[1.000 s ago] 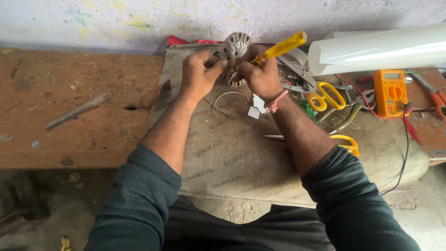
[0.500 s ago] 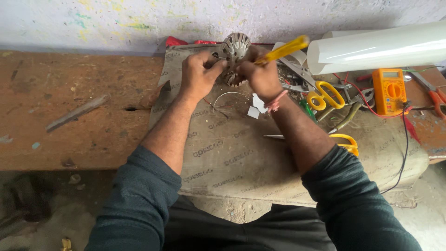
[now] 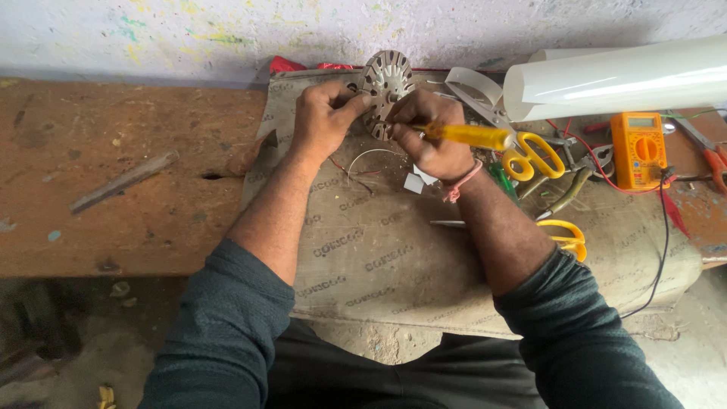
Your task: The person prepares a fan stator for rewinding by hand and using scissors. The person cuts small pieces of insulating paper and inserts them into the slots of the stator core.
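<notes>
A round slotted metal motor core (image 3: 386, 79) stands on edge on the sacking-covered bench (image 3: 363, 250), close to the wall. My left hand (image 3: 324, 120) grips its left rim with thumb and fingers. My right hand (image 3: 432, 136) holds a yellow-handled screwdriver (image 3: 466, 135), its handle pointing right and its tip hidden against the core's lower right edge. Thin wires (image 3: 362, 160) curl on the sacking just below the core.
Yellow-handled scissors (image 3: 534, 157) lie right of my hand, a second pair (image 3: 564, 236) nearer me. An orange multimeter (image 3: 638, 150) with red and black leads, a white rolled sheet (image 3: 621, 76), pliers (image 3: 710, 155), and a metal bar (image 3: 125, 180) on bare wood at left.
My right hand has lowered the screwdriver from tilted up-right to nearly level. My left hand stays on the core's rim.
</notes>
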